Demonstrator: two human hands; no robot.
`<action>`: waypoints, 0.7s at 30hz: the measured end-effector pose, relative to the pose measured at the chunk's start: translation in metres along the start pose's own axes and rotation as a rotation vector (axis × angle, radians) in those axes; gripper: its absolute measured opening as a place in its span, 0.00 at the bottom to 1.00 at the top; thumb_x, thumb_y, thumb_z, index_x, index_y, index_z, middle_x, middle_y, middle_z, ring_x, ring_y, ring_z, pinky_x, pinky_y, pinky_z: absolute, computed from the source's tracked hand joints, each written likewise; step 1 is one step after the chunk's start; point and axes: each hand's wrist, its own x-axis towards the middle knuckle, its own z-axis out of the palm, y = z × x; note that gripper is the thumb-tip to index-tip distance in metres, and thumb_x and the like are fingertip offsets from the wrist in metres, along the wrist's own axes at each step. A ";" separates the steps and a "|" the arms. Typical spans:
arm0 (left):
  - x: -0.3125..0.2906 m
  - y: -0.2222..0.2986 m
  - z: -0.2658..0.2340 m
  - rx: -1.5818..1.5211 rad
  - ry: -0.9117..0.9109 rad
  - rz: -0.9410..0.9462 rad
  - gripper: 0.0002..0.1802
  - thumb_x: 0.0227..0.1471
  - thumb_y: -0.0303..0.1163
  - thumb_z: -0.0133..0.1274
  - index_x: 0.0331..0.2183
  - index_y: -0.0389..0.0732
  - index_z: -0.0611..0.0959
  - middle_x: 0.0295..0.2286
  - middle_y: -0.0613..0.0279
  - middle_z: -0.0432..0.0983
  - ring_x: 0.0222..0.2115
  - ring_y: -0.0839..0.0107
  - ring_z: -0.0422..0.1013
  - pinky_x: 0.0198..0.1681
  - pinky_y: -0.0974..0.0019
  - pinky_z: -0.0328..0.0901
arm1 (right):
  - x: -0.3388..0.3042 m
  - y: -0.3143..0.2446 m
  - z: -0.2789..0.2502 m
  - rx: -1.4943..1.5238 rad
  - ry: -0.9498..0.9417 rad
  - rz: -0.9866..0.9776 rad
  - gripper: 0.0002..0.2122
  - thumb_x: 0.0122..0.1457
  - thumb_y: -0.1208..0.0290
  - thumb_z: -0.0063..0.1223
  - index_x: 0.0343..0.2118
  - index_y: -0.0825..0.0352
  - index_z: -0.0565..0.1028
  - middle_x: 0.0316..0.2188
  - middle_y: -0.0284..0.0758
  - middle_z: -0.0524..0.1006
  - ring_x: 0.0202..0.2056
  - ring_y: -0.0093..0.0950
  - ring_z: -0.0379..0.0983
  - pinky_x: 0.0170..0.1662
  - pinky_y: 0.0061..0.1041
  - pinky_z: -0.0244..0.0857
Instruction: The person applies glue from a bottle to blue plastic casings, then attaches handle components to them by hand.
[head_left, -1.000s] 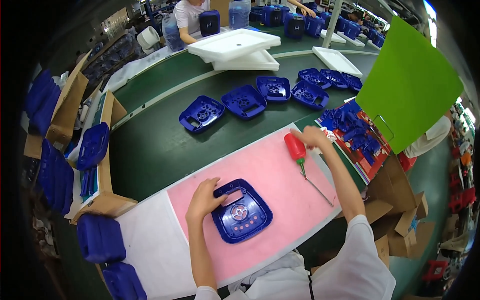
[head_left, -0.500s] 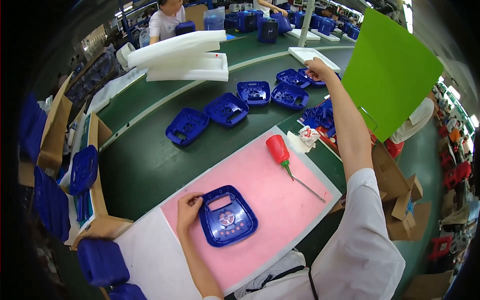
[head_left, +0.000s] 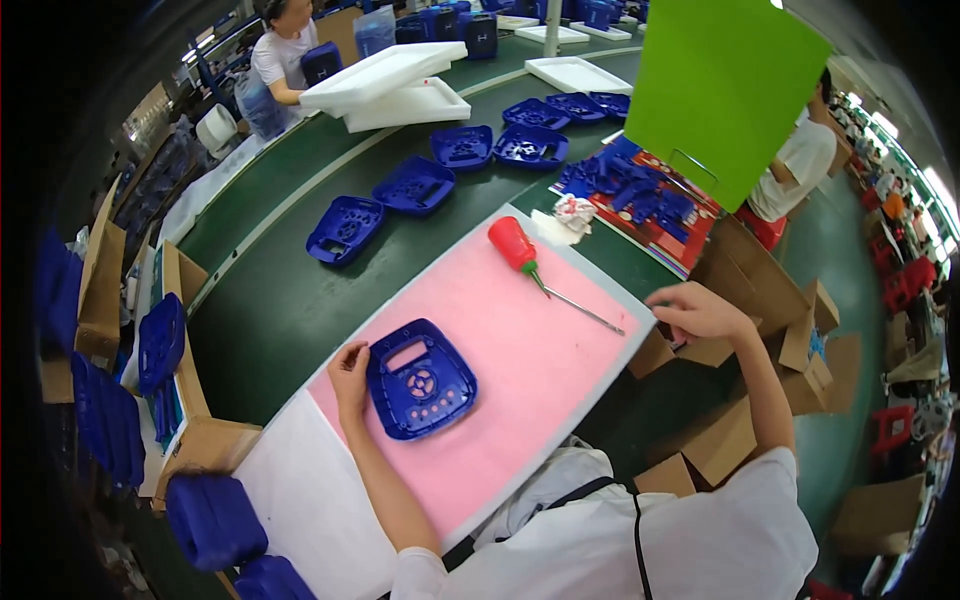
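Note:
A blue plastic housing panel (head_left: 452,385) with a rectangular window, a round grille and small holes lies on the pink mat (head_left: 545,345). My left hand (head_left: 350,378) grips its left edge, fingers closed around the rim. Over the mat's right corner hovers my right hand (head_left: 697,312), its fingers loosely bent and apart, with nothing seen in them. Between the hands, a red squeeze bottle (head_left: 510,241) with a green cap lies beside a thin metal-shafted screwdriver (head_left: 585,308), whose handle I cannot make out.
Beyond the mat, several blue panels (head_left: 413,186) sit in a row on the green table. Small blue parts (head_left: 630,185) lie under a green board (head_left: 725,95). Crumpled tissue (head_left: 572,213), white foam trays (head_left: 405,104), cardboard boxes (head_left: 725,440) and a person (head_left: 285,50) are around.
My right hand has come back from the far panels to the mat's right corner. My left hand stays on the panel. The whole view has shifted.

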 end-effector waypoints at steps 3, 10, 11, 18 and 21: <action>0.001 -0.002 -0.004 -0.016 -0.008 -0.032 0.07 0.52 0.25 0.56 0.34 0.33 0.82 0.30 0.66 0.77 0.31 0.79 0.70 0.37 0.75 0.64 | -0.047 0.022 -0.003 0.188 0.064 -0.128 0.14 0.63 0.67 0.46 0.46 0.71 0.73 0.16 0.31 0.74 0.17 0.17 0.71 0.21 0.17 0.65; 0.010 -0.020 -0.004 -0.044 -0.039 -0.051 0.08 0.53 0.27 0.57 0.34 0.32 0.82 0.30 0.65 0.77 0.31 0.78 0.70 0.37 0.75 0.63 | -0.046 0.013 -0.025 0.215 0.046 -0.148 0.14 0.64 0.68 0.43 0.47 0.70 0.73 0.17 0.31 0.76 0.19 0.17 0.72 0.23 0.17 0.66; 0.009 -0.011 -0.006 -0.065 -0.031 -0.051 0.08 0.53 0.27 0.57 0.34 0.33 0.82 0.30 0.65 0.77 0.31 0.78 0.70 0.37 0.75 0.63 | -0.046 -0.003 -0.031 0.136 0.015 -0.178 0.14 0.64 0.68 0.43 0.47 0.70 0.73 0.17 0.31 0.76 0.19 0.17 0.72 0.23 0.18 0.66; 0.010 -0.011 -0.001 -0.064 -0.007 -0.080 0.07 0.52 0.25 0.57 0.35 0.34 0.82 0.30 0.65 0.76 0.32 0.78 0.70 0.38 0.76 0.63 | 0.095 -0.020 -0.073 0.140 0.048 -0.229 0.15 0.64 0.66 0.44 0.46 0.71 0.73 0.18 0.34 0.76 0.20 0.21 0.73 0.22 0.18 0.65; 0.006 -0.022 -0.008 -0.056 0.000 -0.085 0.07 0.52 0.25 0.57 0.35 0.35 0.82 0.31 0.65 0.77 0.34 0.77 0.71 0.40 0.75 0.64 | 0.164 -0.037 -0.069 0.210 0.209 -0.242 0.16 0.63 0.65 0.45 0.48 0.70 0.72 0.21 0.36 0.77 0.22 0.21 0.74 0.24 0.17 0.66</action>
